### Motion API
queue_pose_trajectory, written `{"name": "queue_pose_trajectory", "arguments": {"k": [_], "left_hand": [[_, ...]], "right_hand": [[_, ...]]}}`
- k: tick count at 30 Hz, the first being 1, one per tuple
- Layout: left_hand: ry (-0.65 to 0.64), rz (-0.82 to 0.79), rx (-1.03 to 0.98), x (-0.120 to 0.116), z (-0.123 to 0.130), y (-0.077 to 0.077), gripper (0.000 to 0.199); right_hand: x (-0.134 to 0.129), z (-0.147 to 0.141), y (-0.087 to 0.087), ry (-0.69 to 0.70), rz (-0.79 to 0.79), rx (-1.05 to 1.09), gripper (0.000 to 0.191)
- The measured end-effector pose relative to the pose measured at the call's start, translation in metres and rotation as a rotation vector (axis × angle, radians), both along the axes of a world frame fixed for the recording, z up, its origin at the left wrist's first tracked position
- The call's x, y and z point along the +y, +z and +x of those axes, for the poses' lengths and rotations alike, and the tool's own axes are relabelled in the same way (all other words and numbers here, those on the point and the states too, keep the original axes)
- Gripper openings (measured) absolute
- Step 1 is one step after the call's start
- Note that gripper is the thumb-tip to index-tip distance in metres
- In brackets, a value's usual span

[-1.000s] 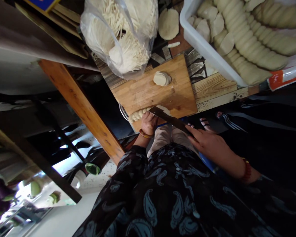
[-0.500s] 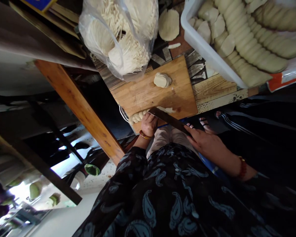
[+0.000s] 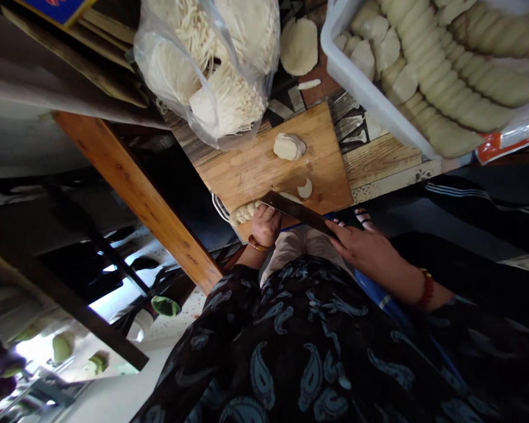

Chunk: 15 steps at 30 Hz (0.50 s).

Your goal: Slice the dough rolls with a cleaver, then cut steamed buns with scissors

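At the left of the frame, a wooden table rail ran diagonally below a clear plastic bag of enoki mushrooms. Left of centre, at the lower edge of a wooden cutting board, lay a ridged dough log. It looked soft and pliable: light, likely to dent under a firm grip, and perhaps a little tacky. It seemed best steadied from above with gentle pressure, or lifted with support along its length.

The left hand was bunched against the log beside the blade, with its fingers bent. It seemed to be holding the log down, but how firmly was hard to tell, and part of the log was hidden beneath it. The right hand, further right, was closed around the end of a dark cleaver, whose blade lay across the board's lower corner. The handle was covered by the fingers, and the cutting edge could not be seen.

Just past the blade lay a curled dough slice, and higher on the board sat a small dough stack. At the upper right, a white plastic tray held rows of similar dough pieces.
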State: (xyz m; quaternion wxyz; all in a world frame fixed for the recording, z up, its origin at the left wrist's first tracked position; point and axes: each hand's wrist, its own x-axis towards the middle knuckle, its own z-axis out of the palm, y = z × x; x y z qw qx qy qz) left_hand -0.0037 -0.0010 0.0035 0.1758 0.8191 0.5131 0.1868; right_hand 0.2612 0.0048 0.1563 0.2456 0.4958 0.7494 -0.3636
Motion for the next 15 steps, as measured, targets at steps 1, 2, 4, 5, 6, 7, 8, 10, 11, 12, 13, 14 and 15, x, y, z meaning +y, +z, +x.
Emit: {"name": "queue_pose_trajectory", "arguments": {"k": [1,2,4,5,6,7,8,10,11,12,13,14,15], "left_hand": [[0.001,-0.008,0.007,0.0,0.0,0.0,0.024],[0.004,-0.015,0.013,-0.001,-0.001,-0.001,0.024],[0.006,-0.032,0.01,-0.001,-0.001,-0.002,0.025],[0.009,-0.041,0.004,-0.002,-0.001,-0.003,0.026],[0.013,-0.047,-0.002,-0.002,-0.001,-0.003,0.027],[0.018,-0.048,-0.005,-0.002,-0.001,-0.003,0.027],[0.025,-0.045,-0.001,-0.002,0.0,-0.003,0.027],[0.031,-0.026,0.016,-0.001,0.0,-0.002,0.027],[0.03,-0.014,0.027,-0.001,0.0,-0.002,0.027],[0.027,-0.003,0.038,0.0,0.001,-0.001,0.027],[0.022,0.005,0.05,0.0,0.001,-0.001,0.027],[0.019,0.014,0.059,0.001,0.001,0.0,0.027],[0.019,0.023,0.067,0.001,0.001,0.0,0.027]], "right_hand": [[0.001,0.0,-0.001,0.002,-0.006,0.0,0.049],[0.002,0.0,-0.002,0.0,-0.013,0.001,0.049],[0.003,-0.001,-0.004,-0.006,-0.022,0.007,0.049],[0.003,-0.001,-0.006,-0.011,-0.024,0.011,0.049],[0.003,-0.002,-0.008,-0.016,-0.024,0.016,0.049],[0.003,-0.002,-0.009,-0.019,-0.022,0.019,0.048],[0.004,-0.003,-0.011,-0.02,-0.022,0.023,0.048],[0.004,-0.004,-0.015,-0.017,-0.021,0.014,0.049],[0.005,-0.005,-0.017,-0.012,-0.02,0.003,0.049],[0.005,-0.006,-0.019,-0.005,-0.02,-0.009,0.049],[0.006,-0.008,-0.021,0.003,-0.021,-0.024,0.049],[0.007,-0.009,-0.023,0.01,-0.022,-0.041,0.049],[0.008,-0.01,-0.024,0.018,-0.023,-0.051,0.049]]}}
